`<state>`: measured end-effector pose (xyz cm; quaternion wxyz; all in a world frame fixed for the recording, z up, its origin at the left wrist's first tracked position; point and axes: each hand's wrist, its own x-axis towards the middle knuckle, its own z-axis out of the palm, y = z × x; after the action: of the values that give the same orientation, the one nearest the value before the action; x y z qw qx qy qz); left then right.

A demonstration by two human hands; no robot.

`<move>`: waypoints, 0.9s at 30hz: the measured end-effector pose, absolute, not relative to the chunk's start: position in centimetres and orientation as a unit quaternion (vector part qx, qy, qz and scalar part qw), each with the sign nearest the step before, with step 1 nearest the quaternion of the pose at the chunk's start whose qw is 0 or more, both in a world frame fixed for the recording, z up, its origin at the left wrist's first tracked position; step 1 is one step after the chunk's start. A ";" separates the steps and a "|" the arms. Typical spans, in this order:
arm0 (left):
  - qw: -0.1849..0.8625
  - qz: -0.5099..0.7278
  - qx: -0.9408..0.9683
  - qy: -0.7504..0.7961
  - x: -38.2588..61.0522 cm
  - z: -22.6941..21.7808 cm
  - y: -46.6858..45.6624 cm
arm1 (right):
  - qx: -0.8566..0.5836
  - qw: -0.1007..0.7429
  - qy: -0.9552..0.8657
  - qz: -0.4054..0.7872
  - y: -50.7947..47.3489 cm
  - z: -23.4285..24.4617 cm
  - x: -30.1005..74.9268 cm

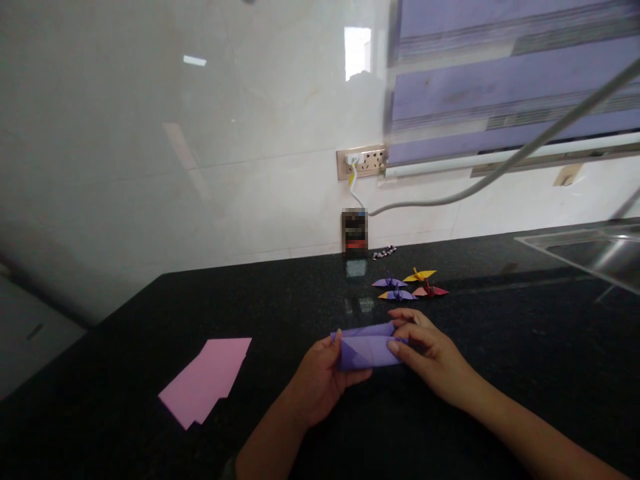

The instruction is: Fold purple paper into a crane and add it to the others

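Head view: you have a sheet of purple paper [370,353] raised between your two hands, in front of you and over the dark worktop [145,333]. It is folded into a long, narrow shape, with one layer standing behind the front one and a darker purple patch showing toward its left end. Your left hand [320,385] grips that left end, thumb up at the top edge and fingers reaching below. Your right hand [437,365] holds the right end, thumb against the front face and the other fingers spread behind and above it.

To your left, well apart from the hands, pink paper [206,380] lies flat in an overlapping stack with stepped edges. Beyond your right hand, four folded paper birds sit close together: a purple bird [390,283], a yellow bird [420,275], a purple bird with a yellow wingtip [399,295] and a red bird with a pink wing [432,291]. Behind them, a small dark-and-light strip [384,253] lies near the wall [280,220]. Just beside it stands an upright dark box [355,233], its face blurred out. Farther right, you see the metal sink [575,261].
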<state>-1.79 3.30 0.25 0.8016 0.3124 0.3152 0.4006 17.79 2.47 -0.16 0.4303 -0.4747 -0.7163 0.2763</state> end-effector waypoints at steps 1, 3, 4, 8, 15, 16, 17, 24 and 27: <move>0.800 0.403 0.308 0.319 -1.8 0.2 3.3 | -0.482 0.427 -0.707 0.292 2.6 0.0 17.7; 0.798 0.407 0.304 0.325 -1.9 0.2 3.4 | -0.492 0.398 -0.698 0.335 3.0 0.2 17.3; 0.796 0.408 0.303 0.329 -2.0 0.2 3.4 | -0.495 0.381 -0.695 0.355 3.1 0.4 17.1; 0.790 0.423 0.309 0.319 -2.3 0.3 3.5 | -0.502 0.364 -0.675 0.399 3.8 0.5 16.3; 0.707 0.459 0.404 0.357 -2.4 0.0 3.3 | -0.505 0.404 -0.648 0.403 3.7 -0.7 15.8; 0.697 0.458 0.410 0.370 -2.3 -0.1 3.2 | -0.506 0.405 -0.650 0.397 3.5 -0.9 15.9; 0.691 0.454 0.415 0.378 -2.1 -0.2 3.2 | -0.508 0.406 -0.650 0.394 3.3 -1.0 15.9; 0.676 0.446 0.415 0.415 -1.5 -0.5 3.1 | -0.479 0.481 -0.527 0.511 2.9 -1.3 16.1; 0.669 0.452 0.417 0.419 -1.6 -0.5 3.1 | -0.472 0.462 -0.503 0.558 2.9 -1.2 16.1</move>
<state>-1.56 3.11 -0.53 0.6686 0.4170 0.4185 0.4516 16.07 2.94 -1.16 0.4621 -0.4715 -0.5025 0.5582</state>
